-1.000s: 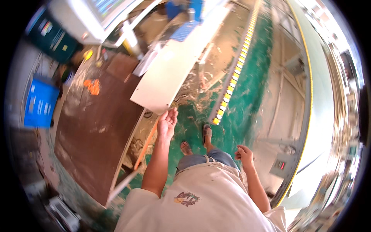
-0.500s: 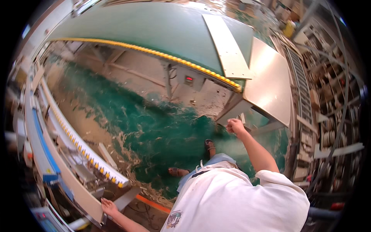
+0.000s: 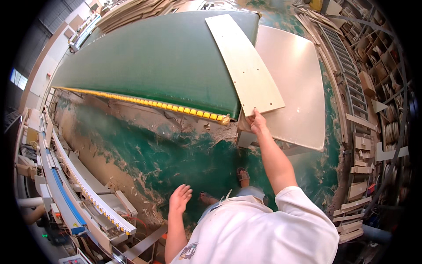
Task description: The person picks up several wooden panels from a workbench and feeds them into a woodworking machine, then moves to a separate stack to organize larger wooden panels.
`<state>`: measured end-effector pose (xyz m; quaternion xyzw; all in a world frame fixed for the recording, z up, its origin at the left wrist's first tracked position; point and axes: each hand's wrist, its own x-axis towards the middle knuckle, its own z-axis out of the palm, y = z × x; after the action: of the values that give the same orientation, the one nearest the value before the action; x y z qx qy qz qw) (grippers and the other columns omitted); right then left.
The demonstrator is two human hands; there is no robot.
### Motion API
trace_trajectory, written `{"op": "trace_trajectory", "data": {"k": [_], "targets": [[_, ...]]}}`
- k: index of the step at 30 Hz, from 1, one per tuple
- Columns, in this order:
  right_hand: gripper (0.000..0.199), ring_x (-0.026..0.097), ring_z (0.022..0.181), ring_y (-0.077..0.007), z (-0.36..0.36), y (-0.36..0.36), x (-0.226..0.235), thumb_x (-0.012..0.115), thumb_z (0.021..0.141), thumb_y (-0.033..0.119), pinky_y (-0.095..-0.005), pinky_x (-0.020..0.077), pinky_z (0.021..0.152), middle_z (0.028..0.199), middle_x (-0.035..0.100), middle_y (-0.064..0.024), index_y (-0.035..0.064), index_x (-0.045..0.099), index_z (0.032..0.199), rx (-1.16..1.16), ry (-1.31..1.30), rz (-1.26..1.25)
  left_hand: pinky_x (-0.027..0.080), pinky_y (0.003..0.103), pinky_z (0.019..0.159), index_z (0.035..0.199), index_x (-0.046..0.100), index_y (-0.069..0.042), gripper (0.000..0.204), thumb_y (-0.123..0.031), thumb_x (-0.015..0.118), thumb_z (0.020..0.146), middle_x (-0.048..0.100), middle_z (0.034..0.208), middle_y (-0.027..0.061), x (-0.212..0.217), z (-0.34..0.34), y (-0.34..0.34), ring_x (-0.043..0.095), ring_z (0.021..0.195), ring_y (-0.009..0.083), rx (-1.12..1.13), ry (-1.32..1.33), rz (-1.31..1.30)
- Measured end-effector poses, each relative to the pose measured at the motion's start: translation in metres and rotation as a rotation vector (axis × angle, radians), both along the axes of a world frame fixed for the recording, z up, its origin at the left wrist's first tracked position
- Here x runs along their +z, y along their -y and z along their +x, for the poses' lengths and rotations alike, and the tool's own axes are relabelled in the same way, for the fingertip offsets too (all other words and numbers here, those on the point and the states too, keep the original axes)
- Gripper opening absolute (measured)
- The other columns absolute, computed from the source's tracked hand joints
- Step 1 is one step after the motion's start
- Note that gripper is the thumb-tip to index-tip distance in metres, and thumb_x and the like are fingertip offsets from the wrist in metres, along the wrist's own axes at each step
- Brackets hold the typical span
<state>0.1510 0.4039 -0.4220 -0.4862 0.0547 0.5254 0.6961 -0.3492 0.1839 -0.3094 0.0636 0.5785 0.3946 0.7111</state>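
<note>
A long pale board [image 3: 246, 68] with small drilled holes lies across the end of a green conveyor belt [image 3: 154, 61] and over a smooth metal-topped table [image 3: 299, 88]. My right hand [image 3: 256, 122] has closed on the near end of this board, thumb on top and fingers beneath its edge. Over the green floor, just left of my body, my left hand [image 3: 180, 200] hangs empty with its fingers apart.
Yellow rollers [image 3: 176, 108] line the conveyor's near edge. On the left runs a long machine with a blue strip [image 3: 66, 193] and a roller rail [image 3: 94, 191]. Stacked boards [image 3: 132, 15] lie at the back; shelves of parts [image 3: 387, 97] stand at the right. Dust streaks the floor.
My right hand has moved up to the board's near end and taken hold of it. My left hand has left the machine on the left and come in toward my body. The view has shifted.
</note>
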Motion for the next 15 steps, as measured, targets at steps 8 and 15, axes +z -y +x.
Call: {"op": "trace_trajectory", "data": {"k": [8,15], "targets": [[0.035,0.062,0.085,-0.0231,0.027,0.112,0.014,0.062,0.1,0.03,-0.0412,0.0596,0.078,0.1,0.062,-0.0099,-0.0001,0.057,0.117,0.087,0.218,-0.103,0.054,0.031,0.081,0.125,0.06,-0.003,0.036,-0.029,0.059,0.101,0.071,0.113,0.0106,0.002,0.194,-0.082,0.069,0.095,0.0171,-0.858,-0.223,0.206],[0.03,0.066,0.081,-0.0177,-0.008,0.303,0.024,0.06,0.101,0.03,-0.0349,0.0575,0.068,0.096,0.066,-0.006,0.0043,0.059,0.115,0.075,0.214,-0.139,0.052,0.027,0.061,0.123,0.061,-0.005,0.042,-0.039,0.057,0.1,0.069,0.107,0.0071,-0.041,0.334,-0.108,0.064,0.077,0.0138,-1.26,-0.104,0.124]]}}
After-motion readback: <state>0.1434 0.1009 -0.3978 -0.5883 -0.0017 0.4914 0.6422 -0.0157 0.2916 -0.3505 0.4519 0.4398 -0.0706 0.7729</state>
